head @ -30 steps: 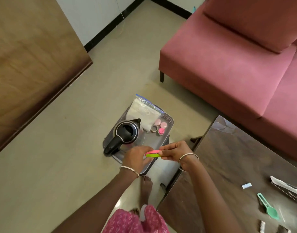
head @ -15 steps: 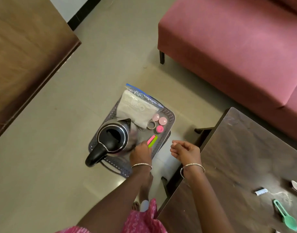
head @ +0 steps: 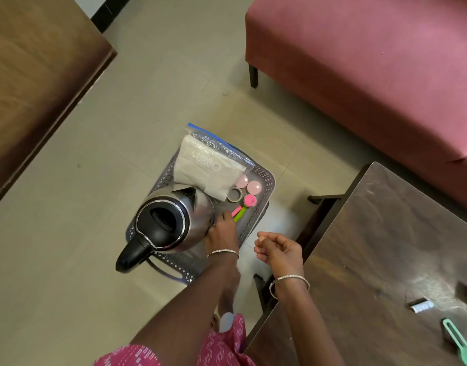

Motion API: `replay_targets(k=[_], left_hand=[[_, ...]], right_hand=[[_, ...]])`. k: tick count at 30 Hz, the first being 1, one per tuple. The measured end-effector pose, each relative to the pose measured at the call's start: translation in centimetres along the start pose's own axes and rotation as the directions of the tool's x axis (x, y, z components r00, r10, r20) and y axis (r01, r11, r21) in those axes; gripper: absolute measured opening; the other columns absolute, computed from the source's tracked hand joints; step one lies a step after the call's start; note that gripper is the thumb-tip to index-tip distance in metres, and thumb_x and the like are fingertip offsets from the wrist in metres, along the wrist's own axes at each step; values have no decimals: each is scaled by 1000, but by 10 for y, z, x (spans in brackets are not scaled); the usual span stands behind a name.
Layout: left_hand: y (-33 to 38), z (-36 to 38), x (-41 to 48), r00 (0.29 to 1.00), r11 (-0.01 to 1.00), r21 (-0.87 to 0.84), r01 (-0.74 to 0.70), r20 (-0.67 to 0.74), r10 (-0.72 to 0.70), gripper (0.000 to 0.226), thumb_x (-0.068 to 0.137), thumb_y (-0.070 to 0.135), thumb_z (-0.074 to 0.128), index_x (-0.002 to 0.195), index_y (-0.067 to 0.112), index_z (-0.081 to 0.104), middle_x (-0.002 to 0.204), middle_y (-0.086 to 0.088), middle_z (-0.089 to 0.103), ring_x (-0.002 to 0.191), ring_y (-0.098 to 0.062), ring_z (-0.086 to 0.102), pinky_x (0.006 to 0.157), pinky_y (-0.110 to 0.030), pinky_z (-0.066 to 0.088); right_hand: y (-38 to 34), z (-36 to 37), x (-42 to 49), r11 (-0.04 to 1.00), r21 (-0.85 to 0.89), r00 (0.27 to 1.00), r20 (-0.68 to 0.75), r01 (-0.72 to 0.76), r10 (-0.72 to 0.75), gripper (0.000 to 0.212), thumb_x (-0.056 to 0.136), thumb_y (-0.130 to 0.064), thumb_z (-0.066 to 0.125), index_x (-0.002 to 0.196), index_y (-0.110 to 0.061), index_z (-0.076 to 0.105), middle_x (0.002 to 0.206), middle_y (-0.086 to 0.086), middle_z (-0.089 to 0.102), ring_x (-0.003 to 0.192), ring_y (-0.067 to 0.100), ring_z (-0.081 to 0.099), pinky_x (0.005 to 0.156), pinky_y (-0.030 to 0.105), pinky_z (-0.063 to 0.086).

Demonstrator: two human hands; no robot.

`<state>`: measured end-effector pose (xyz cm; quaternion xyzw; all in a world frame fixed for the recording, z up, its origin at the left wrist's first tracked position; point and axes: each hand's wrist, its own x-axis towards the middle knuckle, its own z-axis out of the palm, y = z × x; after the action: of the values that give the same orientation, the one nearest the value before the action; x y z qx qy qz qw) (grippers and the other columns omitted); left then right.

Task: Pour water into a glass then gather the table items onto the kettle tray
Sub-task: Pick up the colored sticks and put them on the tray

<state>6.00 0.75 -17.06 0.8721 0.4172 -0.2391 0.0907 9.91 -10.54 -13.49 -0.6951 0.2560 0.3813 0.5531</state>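
Observation:
On the floor stands a grey perforated tray (head: 265,178). It carries a steel kettle (head: 200,207) with a black lid and handle, a zip bag (head: 208,167) with white contents, three pink lids (head: 253,186), a tape ring (head: 234,194), and a pink and a green stick (head: 238,212) lying side by side. My left hand (head: 222,232) reaches down beside the kettle, its fingertips on the near end of the two sticks. My right hand (head: 280,250) hovers loosely curled and empty between the tray and the table.
A dark wooden table (head: 385,247) fills the lower right, with a green spoon (head: 457,344) and a small white tube (head: 420,306) on it. A pink sofa (head: 372,62) stands behind. A wooden panel (head: 37,75) is at the left.
My left hand took the pink and green sticks from my right hand and lowered them onto the tray beside the kettle. My right hand drew back empty.

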Motion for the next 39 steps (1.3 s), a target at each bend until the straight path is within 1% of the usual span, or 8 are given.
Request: replay_targets(k=[2,4,7,16,22,28,33,39], left_hand=[[0,5,5,1000,1000,-24,-2,-2,2,18,75,27,77,85,21,63,79,1,68,63,-14,70,48,-26,50],[-1,14,9,999,997,-71,-28,39,31,13,93,21,56,106,18,55,105,-3,65,90,-22,70,68,-32,53],[-1,19,10,998,990,-127,-62,21,65,16,98,19,48,113,16,50,114,-4,61,101,-24,66,76,-34,51],[-5,22,4,998,967,-247,-61,8,65,21,90,9,55,109,17,55,108,-6,64,100,-26,65,78,-34,49],[-10,19,-4,998,939,-338,-58,12,66,24,87,1,53,107,14,58,103,-11,67,98,-31,63,76,-37,47],[-29,4,-31,996,897,-435,-84,-47,71,26,92,13,54,119,11,58,113,-12,67,106,-31,61,85,-39,46],[-41,-16,-78,980,848,-504,-163,-181,81,13,93,15,53,100,13,63,94,-10,70,89,-34,63,71,-36,44],[-47,-28,-163,967,796,-562,-222,-229,108,11,92,17,55,95,15,66,89,-6,71,84,-26,65,68,-31,46]], right_hand=[[2,0,1,1000,-17,1000,3,-6,6,9,90,-2,65,90,-4,74,72,9,72,62,16,64,63,24,55],[4,0,2,1000,-28,1000,2,-12,13,10,90,-1,65,90,-4,75,72,9,72,63,17,65,64,25,56],[5,-1,3,999,-36,1000,-3,-12,12,11,90,-1,66,89,-6,75,72,8,73,65,17,66,66,27,56],[8,-7,-3,999,-42,1000,-10,-15,15,12,89,-1,65,88,-7,75,73,9,73,65,17,66,67,28,58],[12,-19,-11,1000,-21,1000,-15,-3,3,10,90,0,65,91,-4,74,74,10,73,64,16,65,62,22,57],[18,-36,-29,1000,5,998,-52,17,-17,11,91,0,64,91,-5,74,76,11,73,64,17,66,61,24,56],[24,-50,-58,998,7,997,-56,55,-55,14,91,0,62,87,-6,74,74,11,72,62,17,65,58,25,53],[37,-80,-115,993,26,992,-34,118,-118,19,89,3,59,81,-7,73,63,4,70,55,16,62,50,21,50]])
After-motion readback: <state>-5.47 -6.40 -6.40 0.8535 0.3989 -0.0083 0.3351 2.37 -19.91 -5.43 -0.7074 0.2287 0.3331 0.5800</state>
